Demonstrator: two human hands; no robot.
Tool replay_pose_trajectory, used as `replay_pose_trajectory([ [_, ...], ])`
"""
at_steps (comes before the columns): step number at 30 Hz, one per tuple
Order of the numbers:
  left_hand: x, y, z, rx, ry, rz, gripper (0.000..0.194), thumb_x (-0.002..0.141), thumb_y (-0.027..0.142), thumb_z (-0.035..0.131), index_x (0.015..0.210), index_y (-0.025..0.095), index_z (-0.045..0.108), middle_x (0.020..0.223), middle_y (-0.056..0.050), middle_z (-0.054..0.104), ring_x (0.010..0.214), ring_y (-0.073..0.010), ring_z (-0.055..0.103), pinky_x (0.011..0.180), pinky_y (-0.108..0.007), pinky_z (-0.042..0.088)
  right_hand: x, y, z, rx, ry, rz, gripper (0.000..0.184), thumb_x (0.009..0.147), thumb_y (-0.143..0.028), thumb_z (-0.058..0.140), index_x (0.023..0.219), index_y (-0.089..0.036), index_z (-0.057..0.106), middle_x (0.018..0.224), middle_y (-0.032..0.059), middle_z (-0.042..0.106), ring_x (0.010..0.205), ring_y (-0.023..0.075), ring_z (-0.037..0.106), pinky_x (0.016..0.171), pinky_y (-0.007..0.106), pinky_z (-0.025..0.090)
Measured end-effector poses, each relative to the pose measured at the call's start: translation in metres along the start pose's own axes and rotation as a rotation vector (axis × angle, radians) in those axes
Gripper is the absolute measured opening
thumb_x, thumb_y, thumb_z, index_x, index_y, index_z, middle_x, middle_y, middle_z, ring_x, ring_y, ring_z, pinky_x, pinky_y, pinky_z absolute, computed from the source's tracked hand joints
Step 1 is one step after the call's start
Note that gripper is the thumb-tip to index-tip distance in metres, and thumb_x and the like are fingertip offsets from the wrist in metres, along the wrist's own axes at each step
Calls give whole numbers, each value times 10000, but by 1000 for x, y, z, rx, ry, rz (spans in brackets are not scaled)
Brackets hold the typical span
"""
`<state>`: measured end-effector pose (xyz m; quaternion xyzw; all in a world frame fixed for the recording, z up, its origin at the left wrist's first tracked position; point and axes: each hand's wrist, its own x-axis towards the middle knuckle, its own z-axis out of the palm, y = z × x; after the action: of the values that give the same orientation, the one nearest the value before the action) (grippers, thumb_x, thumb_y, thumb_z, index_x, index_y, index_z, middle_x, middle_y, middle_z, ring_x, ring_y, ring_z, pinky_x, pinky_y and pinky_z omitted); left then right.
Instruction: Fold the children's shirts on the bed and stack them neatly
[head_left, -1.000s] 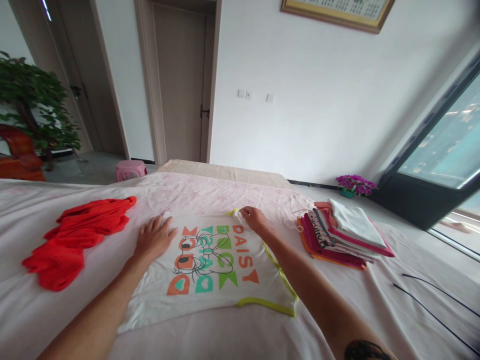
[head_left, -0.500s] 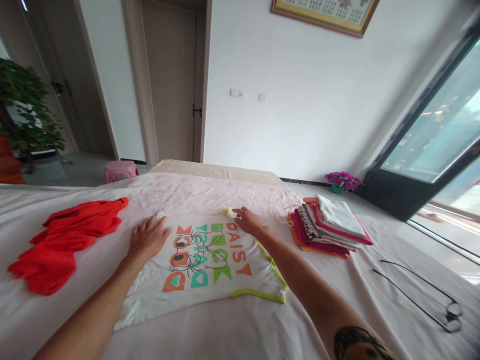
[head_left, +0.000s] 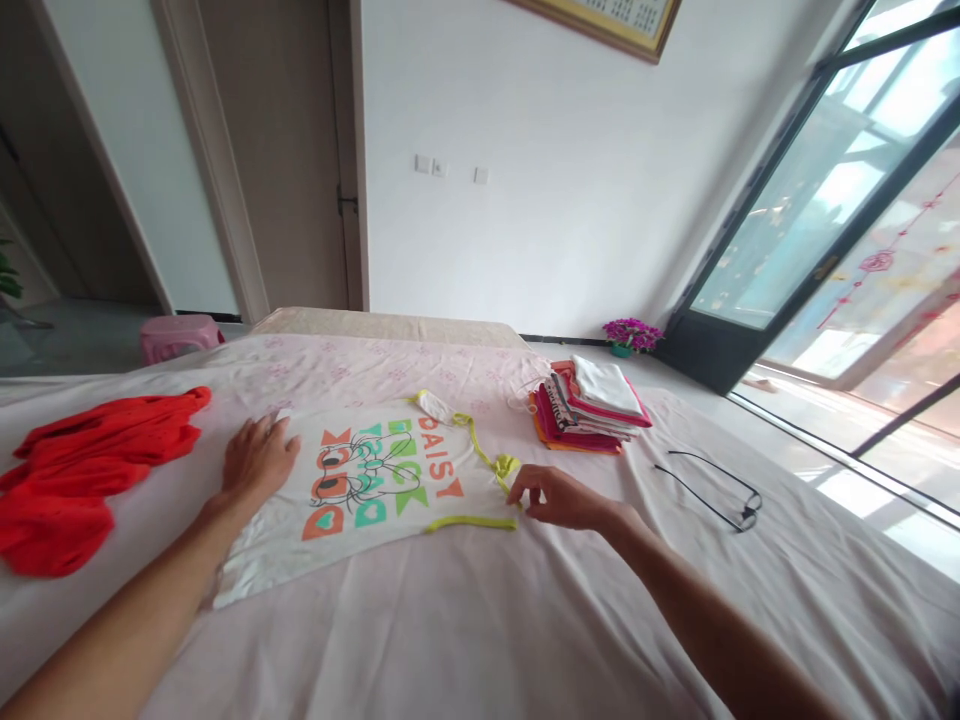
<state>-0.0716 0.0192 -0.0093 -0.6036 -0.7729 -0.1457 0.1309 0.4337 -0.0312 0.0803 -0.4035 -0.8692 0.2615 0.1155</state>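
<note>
A white tank top (head_left: 289, 555) with yellow-green trim and a colourful duck print lies spread sideways on the bed. On its bottom-hem side my left hand (head_left: 259, 458) rests with fingers extended over the cloth. At the opposite end, my right hand (head_left: 559, 495) has thumb and fingers brought together on the trim near a shoulder strap, which is bunched beside the fingertips. The neckline trim runs away from that hand toward the far strap.
Left of the tank top lies a crumpled red garment (head_left: 112, 455). On the right, a stack of folded clothes (head_left: 589, 405) sits beyond a pair of glasses (head_left: 712, 490). All rest on the pale sheet (head_left: 420, 630). A pink stool (head_left: 178, 338) stands past the bed.
My right hand has moved from the far strap to the near one and closed on its trim. My left hand stays at the hem. The view has turned right.
</note>
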Motion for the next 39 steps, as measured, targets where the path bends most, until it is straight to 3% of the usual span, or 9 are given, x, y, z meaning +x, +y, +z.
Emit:
replay_pose_trajectory([
  [3, -7, -3, -5, 15, 11, 35, 527, 916, 339, 360, 1361, 118, 536, 1450, -165, 491, 1400, -347, 331, 1139, -455, 279, -13, -4, 12, -106, 39, -62, 394, 737, -23, 561, 982, -267, 751, 1048, 22, 672, 864, 134, 636, 769, 228, 478],
  [7, -19, -16, -15, -5, 6, 135, 517, 881, 320, 389, 1324, 133, 580, 1431, -148, 522, 1428, -324, 308, 1166, -443, 262, -9, -10, 13, -177, 54, -79, 206, 864, -162, 577, 937, -258, 744, 1035, 24, 683, 903, 148, 638, 800, 239, 463],
  [13, -27, -34, -43, -113, 54, 326, 490, 856, 339, 363, 1201, 149, 654, 1339, -129, 589, 1360, -277, 420, 1168, -387, 289, 47, -14, -10, -255, -12, -76, 188, 869, -176, 564, 941, -219, 733, 928, 23, 709, 842, 153, 625, 765, 233, 433],
  [18, -54, -33, -75, -204, -2, 321, 411, 891, 415, 373, 1148, 233, 637, 1225, -63, 639, 1095, -222, 614, 952, -318, 473, 90, -17, 8, -345, 47, 27, 156, 840, -203, 608, 927, -212, 737, 991, 37, 693, 850, 158, 620, 711, 225, 404],
  [21, -85, -30, -95, -277, -96, 364, 342, 912, 472, 417, 1076, 260, 630, 1114, -33, 660, 877, -177, 654, 758, -269, 511, 86, -16, 23, -346, 201, 103, 164, 873, -236, 589, 979, -221, 713, 1024, 37, 683, 835, 150, 619, 682, 227, 394],
  [24, -114, -31, -110, -355, -191, 541, 252, 910, 455, 492, 999, 268, 636, 1038, -10, 666, 836, -152, 650, 760, -241, 515, 63, -12, 26, -286, 339, 43, 192, 932, -241, 511, 985, -221, 694, 975, 37, 693, 830, 147, 621, 716, 239, 411],
  [30, -145, -44, -113, -364, -247, 788, 330, 832, 317, 635, 1161, 341, 633, 1167, 5, 679, 1099, -178, 638, 967, -251, 503, 24, -9, 21, -318, 146, -254, 288, 857, -210, 611, 1131, -256, 687, 1118, 69, 694, 1051, 216, 597, 929, 351, 420],
  [35, -147, -45, -102, -337, -225, 767, 311, 880, 177, 504, 1118, 309, 653, 1158, 4, 691, 1106, -141, 636, 991, -224, 481, 34, -11, 38, -440, 171, -247, 247, 965, -241, 498, 1114, -247, 695, 1131, 86, 688, 1092, 221, 568, 938, 372, 395],
  [39, -142, -39, -105, -337, -161, 680, 188, 903, 250, 493, 953, 267, 673, 1083, -15, 713, 1043, -162, 656, 952, -247, 497, 46, -5, 43, -413, 229, -254, 277, 1007, -267, 426, 1074, -222, 691, 1061, 87, 700, 1058, 206, 585, 947, 357, 394],
])
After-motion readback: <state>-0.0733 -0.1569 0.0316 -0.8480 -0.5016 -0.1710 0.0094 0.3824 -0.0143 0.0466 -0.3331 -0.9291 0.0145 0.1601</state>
